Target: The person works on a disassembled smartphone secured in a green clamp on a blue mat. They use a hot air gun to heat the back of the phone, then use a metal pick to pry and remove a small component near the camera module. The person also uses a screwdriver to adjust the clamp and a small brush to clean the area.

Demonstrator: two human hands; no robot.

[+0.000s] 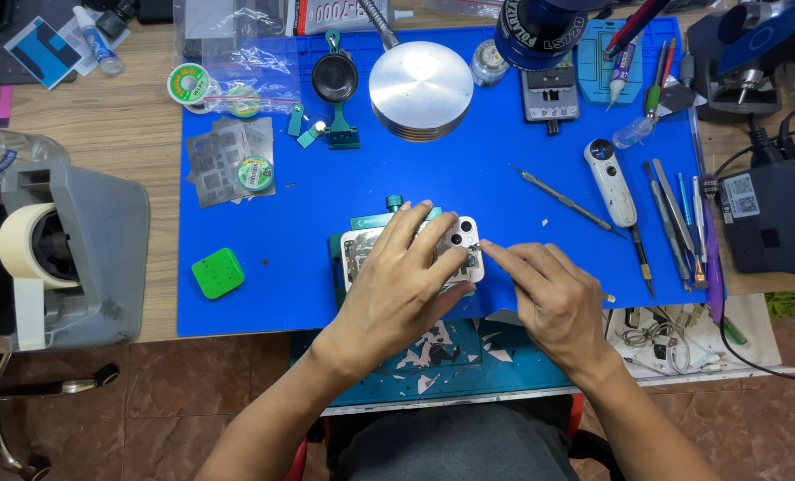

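Observation:
An opened silver phone body (462,239) with round camera holes lies in a teal clamp fixture (390,216) on the blue work mat (344,187). My left hand (396,289) rests flat over the phone, fingers spread across it. My right hand (549,298) sits just to the phone's right, thumb and forefinger pinched on a thin tool whose tip touches the phone's right edge near the camera holes. The tool itself is mostly hidden by my fingers.
On the mat: a round metal lamp base (421,89), a green square pad (217,273), solder spools (193,85), stencils (224,160), a white pen-like tool (610,182), tweezers and picks (678,223). A tape dispenser (68,258) stands left, a dark box (776,214) right.

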